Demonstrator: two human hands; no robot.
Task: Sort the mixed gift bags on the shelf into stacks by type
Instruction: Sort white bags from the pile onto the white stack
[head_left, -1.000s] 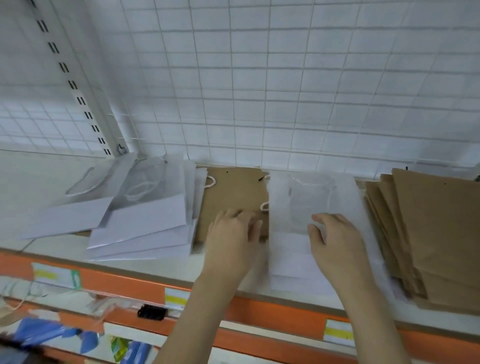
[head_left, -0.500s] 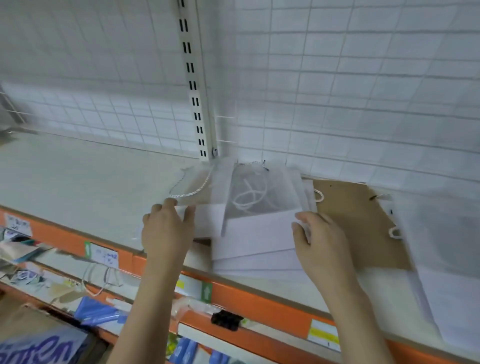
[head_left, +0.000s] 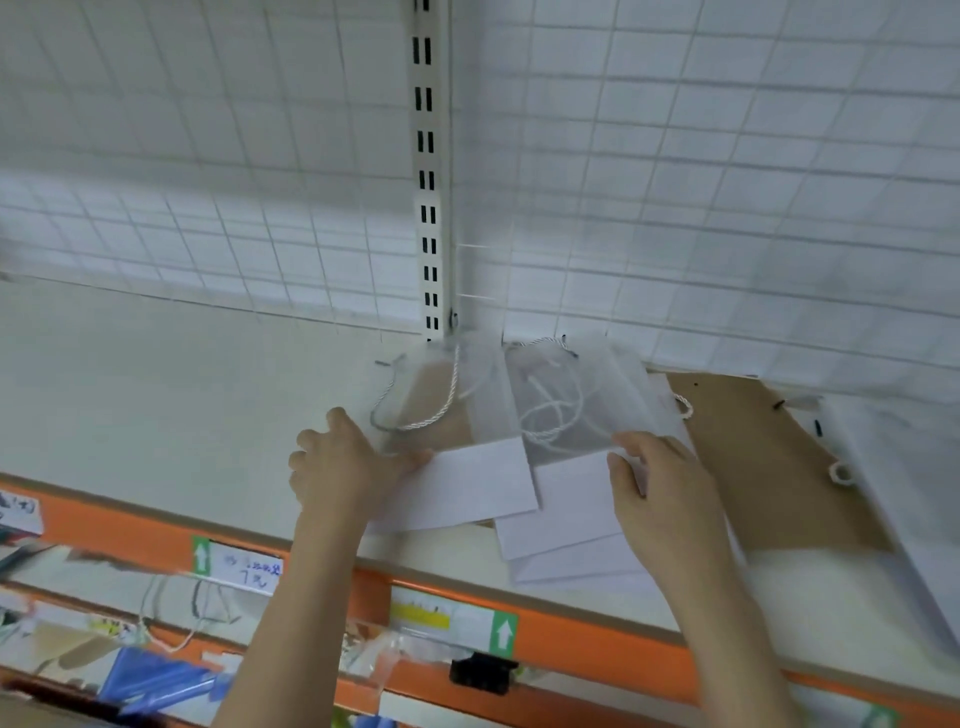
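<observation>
Translucent gift bags (head_left: 566, 415) with white paper bases and twisted cord handles lie fanned flat on the shelf (head_left: 182, 415), just in front of the slotted upright (head_left: 428, 208). Left hand (head_left: 343, 467) pinches the leftmost bag's edge, thumb on its white base. Right hand (head_left: 660, 483) rests on the pile's right side, fingers curled over the edge. Right of the upright, a brown paper bag (head_left: 769, 467) lies beneath.

Bare shelf (head_left: 171, 395) leftward; bags (head_left: 561, 415) crowd right

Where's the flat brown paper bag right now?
In the head view, the flat brown paper bag lies right of centre on the shelf, just beyond the right hand.
</observation>
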